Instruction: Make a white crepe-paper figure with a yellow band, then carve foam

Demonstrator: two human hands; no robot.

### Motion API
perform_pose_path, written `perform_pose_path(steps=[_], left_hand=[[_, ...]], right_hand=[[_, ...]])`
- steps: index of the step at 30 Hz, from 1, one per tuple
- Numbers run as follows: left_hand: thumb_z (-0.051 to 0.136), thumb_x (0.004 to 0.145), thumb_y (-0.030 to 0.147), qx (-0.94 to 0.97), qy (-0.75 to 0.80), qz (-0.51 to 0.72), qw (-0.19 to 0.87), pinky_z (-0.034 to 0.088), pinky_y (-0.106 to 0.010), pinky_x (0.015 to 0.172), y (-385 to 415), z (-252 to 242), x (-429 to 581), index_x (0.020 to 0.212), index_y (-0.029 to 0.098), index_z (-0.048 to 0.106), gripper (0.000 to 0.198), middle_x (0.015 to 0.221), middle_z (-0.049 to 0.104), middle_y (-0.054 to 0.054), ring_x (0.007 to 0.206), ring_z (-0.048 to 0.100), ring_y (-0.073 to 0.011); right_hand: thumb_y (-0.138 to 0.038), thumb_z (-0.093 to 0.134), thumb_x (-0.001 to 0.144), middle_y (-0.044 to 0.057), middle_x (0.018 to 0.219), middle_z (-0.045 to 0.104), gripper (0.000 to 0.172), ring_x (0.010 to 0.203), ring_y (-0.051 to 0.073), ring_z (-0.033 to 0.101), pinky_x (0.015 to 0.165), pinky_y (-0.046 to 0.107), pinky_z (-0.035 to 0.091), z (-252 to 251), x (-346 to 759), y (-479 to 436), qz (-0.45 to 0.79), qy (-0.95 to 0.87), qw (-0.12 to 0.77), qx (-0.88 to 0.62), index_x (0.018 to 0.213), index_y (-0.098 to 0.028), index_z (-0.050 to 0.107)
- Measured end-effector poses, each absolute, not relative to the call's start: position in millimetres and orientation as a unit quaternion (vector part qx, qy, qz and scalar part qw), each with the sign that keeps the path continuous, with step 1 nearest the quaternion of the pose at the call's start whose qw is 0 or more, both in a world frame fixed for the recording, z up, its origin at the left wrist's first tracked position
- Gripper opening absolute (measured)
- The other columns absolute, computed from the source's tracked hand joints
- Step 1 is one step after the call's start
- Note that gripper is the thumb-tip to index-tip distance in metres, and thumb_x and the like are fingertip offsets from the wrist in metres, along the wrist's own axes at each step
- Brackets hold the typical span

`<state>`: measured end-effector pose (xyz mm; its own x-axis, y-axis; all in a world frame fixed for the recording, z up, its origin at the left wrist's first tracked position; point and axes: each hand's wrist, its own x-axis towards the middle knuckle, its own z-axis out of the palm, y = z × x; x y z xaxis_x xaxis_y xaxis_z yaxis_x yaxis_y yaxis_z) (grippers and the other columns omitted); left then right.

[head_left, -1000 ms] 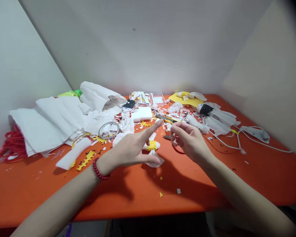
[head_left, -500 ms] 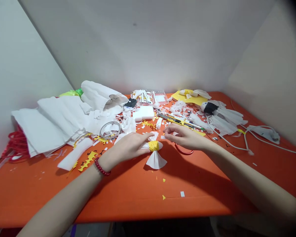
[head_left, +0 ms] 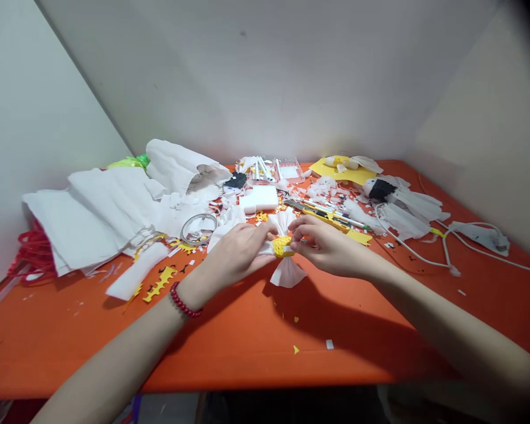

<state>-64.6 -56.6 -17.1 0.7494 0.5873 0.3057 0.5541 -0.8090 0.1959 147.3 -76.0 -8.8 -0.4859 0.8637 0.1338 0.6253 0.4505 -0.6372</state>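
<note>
A white paper bow with a yellow band round its middle (head_left: 284, 252) is held a little above the orange table (head_left: 229, 347). My left hand (head_left: 234, 256), with a red bead bracelet at the wrist, pinches the bow from the left. From the right, my right hand (head_left: 327, 246) closes its fingertips on the yellow band. Both hands meet at the middle of the bow.
White paper sheets (head_left: 101, 212) lie at the left, over red cord (head_left: 24, 256). A tape ring (head_left: 198, 228), a yellow cutter (head_left: 322, 215), paper scraps, a yellow sheet (head_left: 344, 174), white cable (head_left: 446, 250) and more paper bundles (head_left: 401, 206) crowd the back. Walls close in on three sides.
Both hands came together on the white paper bow and lifted it slightly toward the back. The red ring that showed under my right hand is now hidden.
</note>
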Motion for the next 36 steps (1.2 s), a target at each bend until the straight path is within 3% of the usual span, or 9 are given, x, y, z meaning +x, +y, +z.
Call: perform_pose_path(steps=[9, 36], left_hand=[[0.054, 0.087, 0.030, 0.936, 0.279, 0.215, -0.031, 0.048, -0.035, 0.076, -56.9, -18.8, -64.6, 0.103, 0.016, 0.043, 0.024, 0.095, 0.065, -0.009, 0.088, 0.062, -0.0222], [0.045, 0.092, 0.036, 0.937, 0.254, 0.222, -0.088, 0.047, -0.035, 0.076, -60.9, -17.9, -60.6, 0.100, 0.016, 0.042, 0.022, 0.086, 0.064, -0.006, 0.075, 0.062, -0.0193]], right_hand=[[-0.017, 0.048, 0.084, 0.011, 0.100, 0.055, 0.014, 0.087, 0.015, 0.055, 0.081, 0.031, 0.047, -15.3, 144.9, -74.4, 0.238, -0.819, 0.248, -0.459, 0.075, -0.012, 0.057], [-0.014, 0.048, 0.082, 0.008, 0.092, 0.056, 0.012, 0.083, 0.015, 0.055, 0.078, 0.030, 0.046, -15.5, 142.3, -76.0, 0.215, -0.815, 0.250, -0.476, 0.071, -0.013, 0.053]])
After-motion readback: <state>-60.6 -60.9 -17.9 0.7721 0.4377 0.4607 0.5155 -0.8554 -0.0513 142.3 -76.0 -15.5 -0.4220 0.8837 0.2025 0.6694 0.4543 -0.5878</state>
